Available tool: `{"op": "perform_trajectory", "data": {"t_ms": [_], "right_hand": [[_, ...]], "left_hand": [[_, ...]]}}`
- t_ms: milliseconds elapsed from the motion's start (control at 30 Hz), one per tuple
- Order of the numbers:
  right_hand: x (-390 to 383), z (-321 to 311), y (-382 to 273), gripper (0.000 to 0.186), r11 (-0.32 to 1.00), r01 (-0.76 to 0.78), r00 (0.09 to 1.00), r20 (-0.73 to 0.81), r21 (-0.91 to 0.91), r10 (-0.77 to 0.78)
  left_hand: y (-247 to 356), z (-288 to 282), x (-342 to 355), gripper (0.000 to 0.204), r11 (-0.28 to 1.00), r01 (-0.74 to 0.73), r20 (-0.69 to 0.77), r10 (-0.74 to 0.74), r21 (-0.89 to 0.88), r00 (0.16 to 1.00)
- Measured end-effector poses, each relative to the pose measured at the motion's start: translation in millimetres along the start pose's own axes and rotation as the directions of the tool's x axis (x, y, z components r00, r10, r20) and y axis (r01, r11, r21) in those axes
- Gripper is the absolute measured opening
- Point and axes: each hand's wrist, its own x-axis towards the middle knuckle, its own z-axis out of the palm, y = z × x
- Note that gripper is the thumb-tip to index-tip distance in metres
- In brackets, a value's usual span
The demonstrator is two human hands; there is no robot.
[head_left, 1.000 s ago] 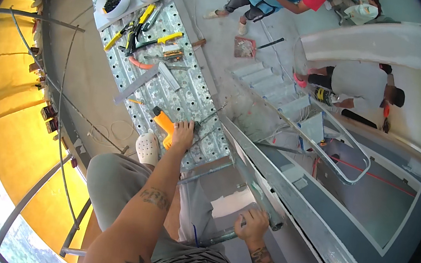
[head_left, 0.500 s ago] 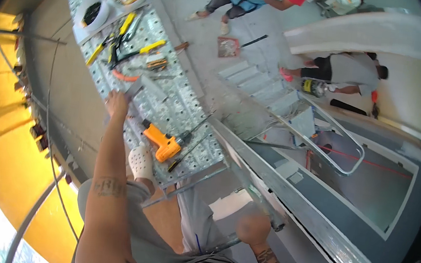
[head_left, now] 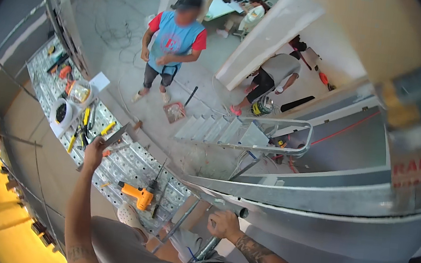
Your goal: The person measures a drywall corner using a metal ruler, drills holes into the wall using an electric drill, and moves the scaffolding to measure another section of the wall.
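Grey strip (head_left: 117, 136) in closed fingers (head_left: 99, 142) of left hand (head_left: 93, 153), end beyond them; right hand (head_left: 224, 224) curled, hold unclear

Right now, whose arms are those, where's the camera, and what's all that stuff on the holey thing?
No robot: those are a person's bare arms. The camera sits on their head, looking down; its wide lens bends straight edges. The left hand holds a flat metal tool. The right hand is curled at a metal pipe; whether it grips is hard to see. The holey thing is a long metal platform. On it are an orange drill, two white tubs and some yellow-handled tools.
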Motion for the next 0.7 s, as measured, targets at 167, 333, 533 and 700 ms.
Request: {"op": "perform_trajectory", "data": {"t_ms": [167, 333, 533, 700], "right_hand": [[-10.4, 3.2, 1.5, 0.011, 0.994, 0.058, 0.994, -0.094, 0.092, -0.05], [-25.3, 17.5, 10.7, 0.018, 1.0, 0.017, 0.98, -0.196, 0.009, -0.014], [-24.5, 13.2, 11.6, 0.023, 0.981, 0.188, 0.977, -0.117, 0.052, -0.181], [-26.6, 27.0, 56.5, 0.032, 0.93, 0.252, 0.954, 0.092, 0.267, -0.285]], "left_hand": [[139.6, 0.1, -63.1, 0.019, 0.661, 0.193, 0.231, -0.03, -0.725, 0.972], [287.2, 18.4, -147.5, 0.049, 0.374, 0.359, 0.437, 0.146, -0.855, 0.888], [368.9, 14.8, -208.6, 0.033, 0.188, 0.397, 0.429, 0.175, -0.898, 0.886], [420.0, 24.3, -214.1, 0.03, 0.327, 0.25, 0.344, 0.274, -0.912, 0.898]]}}
